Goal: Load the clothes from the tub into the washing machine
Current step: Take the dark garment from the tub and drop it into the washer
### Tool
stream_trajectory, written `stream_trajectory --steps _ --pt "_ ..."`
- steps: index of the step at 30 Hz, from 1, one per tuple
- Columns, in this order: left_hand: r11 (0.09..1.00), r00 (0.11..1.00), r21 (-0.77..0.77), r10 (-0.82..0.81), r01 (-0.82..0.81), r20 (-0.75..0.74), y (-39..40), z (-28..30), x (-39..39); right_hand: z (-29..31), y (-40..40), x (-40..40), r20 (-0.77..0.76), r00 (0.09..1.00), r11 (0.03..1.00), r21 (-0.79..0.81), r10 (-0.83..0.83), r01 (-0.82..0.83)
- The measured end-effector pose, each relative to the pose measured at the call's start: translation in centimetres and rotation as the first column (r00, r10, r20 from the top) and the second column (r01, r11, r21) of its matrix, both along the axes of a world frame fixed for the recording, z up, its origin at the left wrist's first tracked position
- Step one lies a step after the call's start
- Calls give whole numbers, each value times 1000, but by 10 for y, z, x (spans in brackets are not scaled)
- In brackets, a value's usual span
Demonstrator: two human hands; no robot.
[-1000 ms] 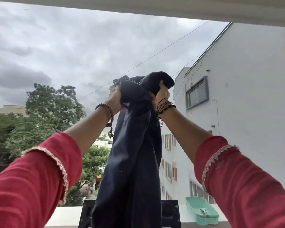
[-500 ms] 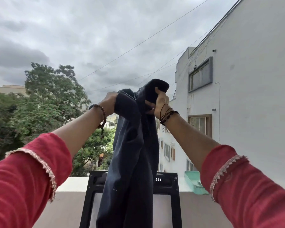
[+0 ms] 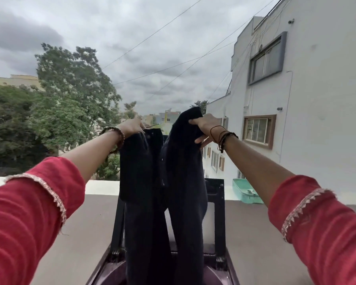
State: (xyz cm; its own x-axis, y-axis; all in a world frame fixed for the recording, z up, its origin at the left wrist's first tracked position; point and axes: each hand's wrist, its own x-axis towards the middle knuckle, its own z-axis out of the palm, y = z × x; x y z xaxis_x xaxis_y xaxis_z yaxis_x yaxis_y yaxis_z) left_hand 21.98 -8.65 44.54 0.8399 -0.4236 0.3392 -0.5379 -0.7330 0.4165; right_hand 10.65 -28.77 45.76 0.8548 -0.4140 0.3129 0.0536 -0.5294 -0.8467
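Head view: both arms extended forward and raised. Left hand [image 3: 132, 127] and right hand [image 3: 205, 128] each grip the top of a dark garment [image 3: 164, 192], which hangs between them down into the open washing machine [image 3: 221, 264].

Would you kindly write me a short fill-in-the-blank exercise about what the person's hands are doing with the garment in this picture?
1. Both hands, the left hand and the right hand, grip one dark ____ garment.
2. The garment hangs down into the open ____ below.
3. The machine's lid stands ____ behind the garment.
4. A green ____ sits on the ledge to the right of the lid.

Missing words: navy; washing machine; raised; tub
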Motion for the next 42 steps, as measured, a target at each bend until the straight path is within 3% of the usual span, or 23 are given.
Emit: stream_trajectory --steps 4,8,13,20,25,30,32,34,36,38,40,42 --pt "997 997 6 -71 72 -32 2 -26 5 -14 -6 2 -47 995 941 -332 -87 67" --pt "997 992 51 -46 52 -114 5 -66 12 -39 -8 3 -149 980 870 -491 -131 42" --pt "973 980 220 -29 72 -195 -3 -122 14 -78 -15 7 -391 913 807 -573 -113 -145" --pt "952 967 290 -22 98 -256 -11 -191 -6 -136 -20 5 -623 774 710 -595 -113 -376" --pt "895 997 446 55 -23 -57 -21 -249 -23 -191 -8 0 -654 742 647 -632 -150 -427" --pt "923 977 379 137 -66 -163 -18 -334 -29 -256 2 -1 -665 729 688 -606 -163 -399" --pt "946 956 323 117 -25 -269 -12 -373 -33 -287 7 -1 -644 751 719 -591 -146 -367" --pt "941 850 299 24 159 -526 -4 -413 -45 -326 13 -1 -689 716 767 -518 -112 -378" --pt "862 705 372 24 345 -709 3 -449 -61 -367 18 -6 -828 561 847 -299 -1 -440" --pt "817 687 435 66 379 -724 7 -471 -74 -398 22 -17 -905 413 877 -112 104 -466" --pt "858 722 407 64 313 -689 5 -479 -79 -418 24 -23 -897 421 898 -67 136 -434" --pt "938 697 271 45 218 -716 -2 -479 -80 -427 24 -25 -866 481 915 -77 135 -395"
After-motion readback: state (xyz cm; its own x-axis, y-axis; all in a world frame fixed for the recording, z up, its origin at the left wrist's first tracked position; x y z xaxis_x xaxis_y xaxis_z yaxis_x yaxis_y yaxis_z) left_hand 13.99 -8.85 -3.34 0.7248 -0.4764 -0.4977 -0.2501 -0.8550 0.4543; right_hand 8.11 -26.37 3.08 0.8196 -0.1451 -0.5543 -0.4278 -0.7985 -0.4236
